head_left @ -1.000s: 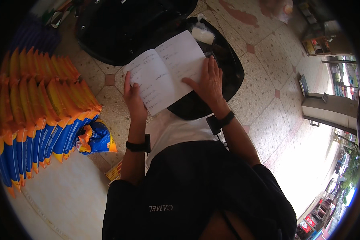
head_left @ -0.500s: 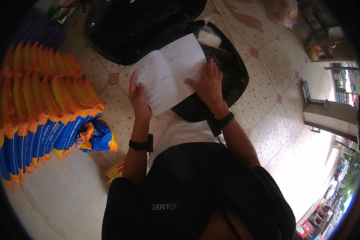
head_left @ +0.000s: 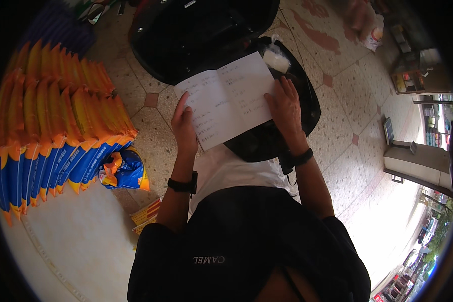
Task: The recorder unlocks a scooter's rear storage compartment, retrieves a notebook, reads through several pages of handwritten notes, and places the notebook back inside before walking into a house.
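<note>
White booklet, thin, open flat-ish (head_left: 226,103), over the lower half of an open black case (head_left: 259,146). Pages plain, a bit shadowed, centre fold visible, right page set higher in view than left. Short rows of small dark writing on both, too blurred to read. My left hand (head_left: 184,126) pinches the left edge, thumb on top. My right hand (head_left: 288,110) lies flat, fingers extended, thumb out onto the right page's edge. Clear plastic bag (head_left: 276,60), white contents, just beyond.

Handwritten lines on notebook (head_left: 229,100), too small to read; white lettering on blue-orange bags (head_left: 65,126), black shirt (head_left: 251,231).
</note>
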{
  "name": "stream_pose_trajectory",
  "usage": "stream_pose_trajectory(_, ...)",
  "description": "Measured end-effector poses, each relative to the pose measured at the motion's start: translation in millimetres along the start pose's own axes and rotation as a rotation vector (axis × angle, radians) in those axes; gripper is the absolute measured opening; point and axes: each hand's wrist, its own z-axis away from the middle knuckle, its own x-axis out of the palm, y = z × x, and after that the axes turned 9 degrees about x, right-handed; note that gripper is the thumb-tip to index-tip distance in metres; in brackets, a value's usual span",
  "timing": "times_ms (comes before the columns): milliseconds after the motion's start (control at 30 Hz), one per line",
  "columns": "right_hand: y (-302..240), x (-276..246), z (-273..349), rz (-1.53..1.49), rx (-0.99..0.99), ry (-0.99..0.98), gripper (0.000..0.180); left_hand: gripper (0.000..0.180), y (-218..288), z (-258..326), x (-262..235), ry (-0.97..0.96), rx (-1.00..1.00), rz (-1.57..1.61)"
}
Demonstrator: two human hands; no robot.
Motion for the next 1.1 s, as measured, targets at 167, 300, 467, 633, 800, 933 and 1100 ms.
stream_pose_trajectory(167, -3, -6, -1, -0.115, 0.039, -0.03, 0.046, 0.032, 1, -2, 0, -0.021, 0.012, -0.033)
stream_pose_trajectory(300, -18, -26, -2, -0.162, 0.008, -0.02, 0.043, 0.026, 10, -3, 4, -0.038, -0.022, -0.069)
stream_pose_trajectory(467, -28, -43, -7, -0.248, 0.031, -0.047, 0.04, 0.023, 11, -3, 6, -0.051, 0.009, -0.077)
stream_pose_trajectory(633, -11, -33, -5, -0.311, 0.224, -0.133, 0.03, 0.023, 8, -3, 5, -0.044, 0.013, -0.07)
stream_pose_trajectory(800, 6, -24, 0, -0.372, 0.325, -0.146, 0.023, 0.023, 4, -4, 3, -0.044, 0.003, -0.051)
stream_pose_trajectory(933, 12, -20, 3, -0.391, 0.32, -0.136, 0.02, 0.023, 6, -4, 5, -0.042, 0.002, -0.04)
stream_pose_trajectory(1100, 12, -19, 3, -0.39, 0.347, -0.14, 0.019, 0.029, 1, -5, 1, -0.039, -0.012, 0.001)
